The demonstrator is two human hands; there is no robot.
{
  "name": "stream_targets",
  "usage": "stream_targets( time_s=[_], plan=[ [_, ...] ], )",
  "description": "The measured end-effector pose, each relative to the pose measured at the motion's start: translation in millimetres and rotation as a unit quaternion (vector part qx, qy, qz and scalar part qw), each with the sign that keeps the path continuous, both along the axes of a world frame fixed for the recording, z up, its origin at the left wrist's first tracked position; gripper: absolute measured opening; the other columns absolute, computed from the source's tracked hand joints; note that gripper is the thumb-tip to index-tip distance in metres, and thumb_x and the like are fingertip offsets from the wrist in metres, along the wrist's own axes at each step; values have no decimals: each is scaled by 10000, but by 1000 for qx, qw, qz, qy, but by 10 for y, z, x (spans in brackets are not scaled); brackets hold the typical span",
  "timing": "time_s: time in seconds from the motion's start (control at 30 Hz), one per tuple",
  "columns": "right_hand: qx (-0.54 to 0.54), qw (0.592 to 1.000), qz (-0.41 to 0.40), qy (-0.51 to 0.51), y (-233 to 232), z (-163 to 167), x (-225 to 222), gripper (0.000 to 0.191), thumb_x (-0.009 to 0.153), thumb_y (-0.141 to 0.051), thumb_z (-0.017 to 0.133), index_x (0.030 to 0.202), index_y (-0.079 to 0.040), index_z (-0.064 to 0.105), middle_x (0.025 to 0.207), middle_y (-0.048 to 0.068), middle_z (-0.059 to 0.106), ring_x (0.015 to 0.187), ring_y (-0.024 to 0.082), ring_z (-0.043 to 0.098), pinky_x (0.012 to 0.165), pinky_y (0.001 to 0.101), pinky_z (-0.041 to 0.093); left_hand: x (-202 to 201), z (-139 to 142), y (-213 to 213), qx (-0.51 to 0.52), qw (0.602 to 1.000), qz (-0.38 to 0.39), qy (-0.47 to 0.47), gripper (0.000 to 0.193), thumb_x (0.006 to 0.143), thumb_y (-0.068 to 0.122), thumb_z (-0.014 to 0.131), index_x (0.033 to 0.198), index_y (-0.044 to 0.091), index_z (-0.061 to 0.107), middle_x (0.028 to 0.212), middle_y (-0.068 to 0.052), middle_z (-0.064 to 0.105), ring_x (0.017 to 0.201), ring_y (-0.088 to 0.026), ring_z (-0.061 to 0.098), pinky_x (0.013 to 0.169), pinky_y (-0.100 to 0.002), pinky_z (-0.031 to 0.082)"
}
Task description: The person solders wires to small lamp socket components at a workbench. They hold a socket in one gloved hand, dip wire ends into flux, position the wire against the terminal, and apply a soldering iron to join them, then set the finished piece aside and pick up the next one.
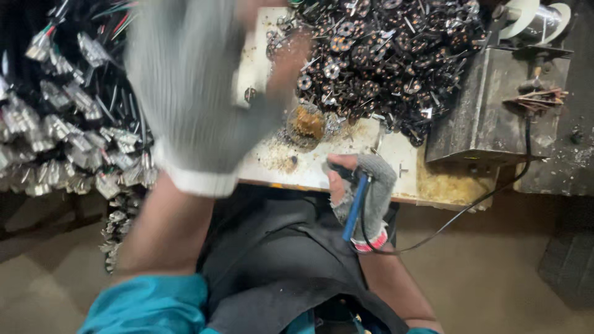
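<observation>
My left hand point(192, 93) wears a grey knit glove with bare fingertips and is raised close to the camera, blurred; whether it holds anything I cannot tell. My right hand point(362, 185), also in a grey fingerless glove, grips a blue-handled soldering iron point(356, 207) at the near edge of a white stained board point(402, 176). The iron's black cord point(470, 207) loops off to the right. A pile of small dark round parts with metal pins point(383, 55) covers the far part of the board. A small round dish of brownish flux point(307, 124) sits between the pile and my right hand.
Bundles of black wires with clear plastic connectors point(68, 124) hang at the left. A dark metal box point(495, 105) stands at the right of the board, with a tape roll point(526, 18) behind it. My dark apron point(278, 260) is below.
</observation>
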State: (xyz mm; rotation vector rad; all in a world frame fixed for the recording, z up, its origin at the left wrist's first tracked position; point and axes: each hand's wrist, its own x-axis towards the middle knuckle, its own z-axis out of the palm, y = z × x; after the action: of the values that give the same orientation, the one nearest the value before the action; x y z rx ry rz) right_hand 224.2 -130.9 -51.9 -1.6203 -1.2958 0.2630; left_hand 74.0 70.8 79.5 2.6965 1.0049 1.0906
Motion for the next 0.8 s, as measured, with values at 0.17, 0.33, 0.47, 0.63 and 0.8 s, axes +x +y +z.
stream_targets(
  time_s=[0.17, 0.33, 0.47, 0.63, 0.8],
  plan=[
    [-43, 989, -96, -107, 62, 95, 526, 288, 948, -22, 791, 1203, -86, 674, 1003, 84, 692, 860, 252, 677, 760, 341, 531, -373, -720, -730, -360, 903, -232, 35, 296, 782, 275, 846, 1016, 128, 739, 788, -96, 655, 723, -321, 676, 617, -423, 517],
    [-82, 940, -30, -330, 110, 157, 881, 356, 1009, -90, 811, 1310, -142, 628, 1016, 124, 664, 857, 347, 647, 758, 447, 493, -542, -1494, -853, -389, 890, -239, 5, 235, 826, 273, 795, 1015, 144, 744, 838, -89, 680, 771, -321, 696, 666, -426, 542],
    [-53, 930, -19, -362, 191, 124, 899, 320, 1035, -141, 817, 1287, -138, 619, 1037, 107, 683, 900, 351, 659, 784, 470, 494, -516, -1486, -846, -400, 887, -229, 3, 283, 801, 286, 795, 1024, 126, 726, 856, -95, 695, 778, -333, 698, 659, -434, 542],
    [-30, 917, -31, -396, 208, 29, 877, 325, 1063, -195, 841, 1254, -118, 589, 1032, 71, 710, 893, 324, 668, 789, 445, 493, -451, -1355, -841, -381, 897, -219, 40, 235, 823, 304, 787, 979, 146, 712, 848, -87, 698, 783, -328, 702, 669, -446, 543],
    [-15, 905, -33, -424, 167, -52, 898, 312, 1019, -175, 859, 1221, -165, 622, 1002, 54, 694, 872, 324, 667, 800, 455, 511, -459, -1407, -863, -378, 901, -209, 41, 250, 822, 326, 792, 980, 152, 707, 842, -84, 695, 777, -329, 699, 661, -448, 541]
  ],
)
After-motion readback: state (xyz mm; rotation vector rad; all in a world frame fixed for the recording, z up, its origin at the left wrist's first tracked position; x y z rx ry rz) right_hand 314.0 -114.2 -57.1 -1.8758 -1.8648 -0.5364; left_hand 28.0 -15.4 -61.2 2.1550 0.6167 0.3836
